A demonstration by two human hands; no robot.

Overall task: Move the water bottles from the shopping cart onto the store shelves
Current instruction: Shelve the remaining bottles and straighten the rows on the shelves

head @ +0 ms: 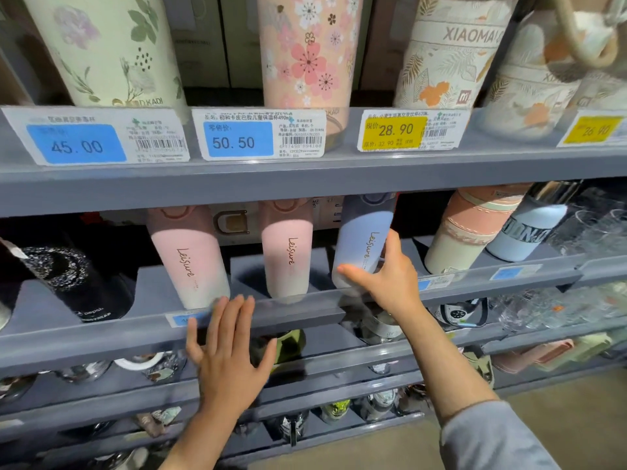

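On the middle shelf (305,312), right hand (390,279): thumb and fingers curled round the base of the blue Leisure bottle (363,245), apparently seating it upright behind the front lip. Left hand (227,351): fingers straight, spread, lying flat against that lip, likely as a brace. Alongside: two pink Leisure bottles (288,259), same row. Shopping cart not visible.

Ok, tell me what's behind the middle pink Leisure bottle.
Behind the middle pink Leisure bottle, a beige boxed item with a handle shows at its left; the bottle covers whatever sits directly behind.
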